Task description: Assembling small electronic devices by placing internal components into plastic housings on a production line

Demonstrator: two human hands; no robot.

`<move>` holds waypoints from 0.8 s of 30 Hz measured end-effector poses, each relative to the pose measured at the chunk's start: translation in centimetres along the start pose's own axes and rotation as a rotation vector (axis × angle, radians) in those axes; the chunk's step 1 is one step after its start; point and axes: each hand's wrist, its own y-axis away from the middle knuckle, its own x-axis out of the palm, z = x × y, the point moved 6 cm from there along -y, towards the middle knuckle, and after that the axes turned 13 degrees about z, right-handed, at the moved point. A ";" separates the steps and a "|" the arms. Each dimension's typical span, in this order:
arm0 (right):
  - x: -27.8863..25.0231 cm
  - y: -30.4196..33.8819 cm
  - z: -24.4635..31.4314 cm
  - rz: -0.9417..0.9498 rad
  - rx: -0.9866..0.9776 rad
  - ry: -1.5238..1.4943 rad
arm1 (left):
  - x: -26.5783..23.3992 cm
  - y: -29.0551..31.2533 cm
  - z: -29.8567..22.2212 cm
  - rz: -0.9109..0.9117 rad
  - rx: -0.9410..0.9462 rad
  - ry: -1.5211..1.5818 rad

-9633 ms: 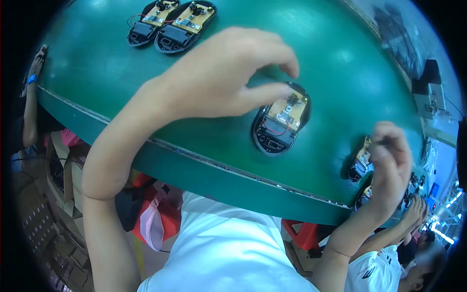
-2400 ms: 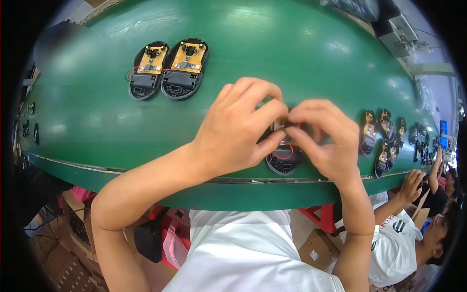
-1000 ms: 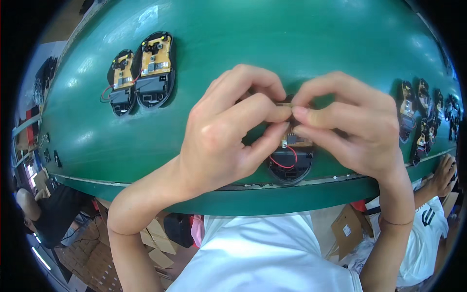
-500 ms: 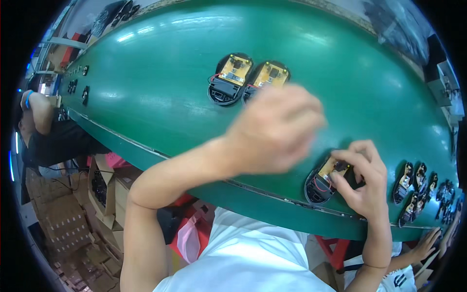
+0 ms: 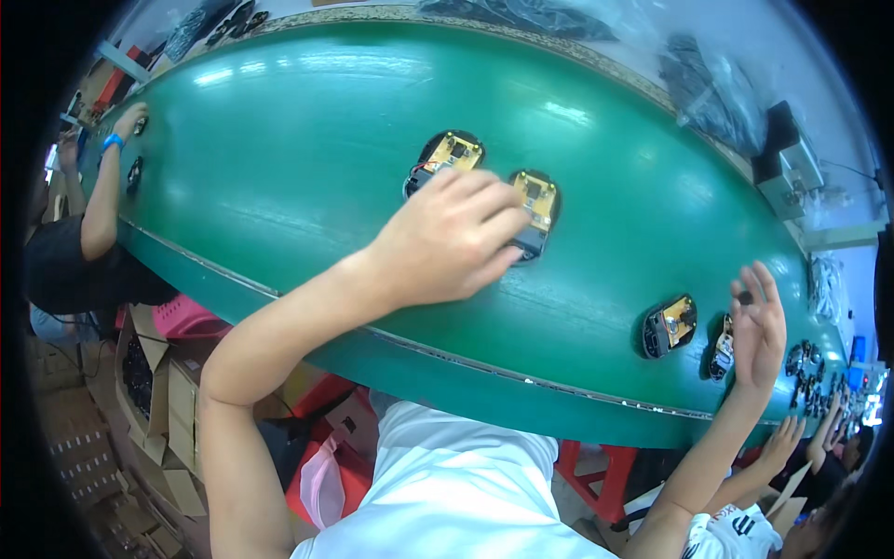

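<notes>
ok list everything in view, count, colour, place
open mouse-shaped shells: 4 nearby, black, yellowish boards, two mid-table, two right
assemblies: uncounted, dark, far right
small parts: 2+, dark, far left
table: 1, green, centre
plastic bags: several, grey, far edge
basket: 1, pink, lower left
cloth: 1, pink, beside the lap
cardboard boxes: several, brown, lower left
stools: uncounted, red, below table
co-workers: 2+, black and white tops, both sides
shirt: 1, white, lower middle
left hand: 1, bare, over mid-table shells
right hand: 1, bare, right, dark piece at fingers
</notes>
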 end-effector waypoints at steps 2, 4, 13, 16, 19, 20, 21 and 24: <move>2.5 -0.3 0.3 0.153 -0.070 -0.264 | 0.5 -0.1 -1.7 0.011 -0.004 0.016; 4.6 -1.3 -0.3 0.171 -0.050 -0.225 | 0.7 -0.3 -3.4 0.042 -0.005 0.072; 17.7 -4.2 -4.2 0.520 0.137 0.126 | -0.7 -2.1 -1.9 -0.149 -0.061 0.368; 18.7 -3.2 -4.4 0.502 0.080 0.216 | -0.2 -2.4 -3.0 -0.207 0.003 0.428; 19.2 -2.5 -4.8 0.538 0.109 0.168 | 0.2 -2.0 -3.5 -0.248 0.048 0.473; 19.3 -2.4 -5.0 0.543 0.086 0.240 | 0.4 -1.9 -3.4 -0.214 0.035 0.476; 19.4 -2.3 -5.0 0.548 0.060 0.316 | 0.5 -1.9 -3.2 -0.183 0.026 0.479; 19.9 -2.1 -4.3 0.574 0.006 0.394 | 0.5 -1.6 -2.9 -0.206 0.051 0.484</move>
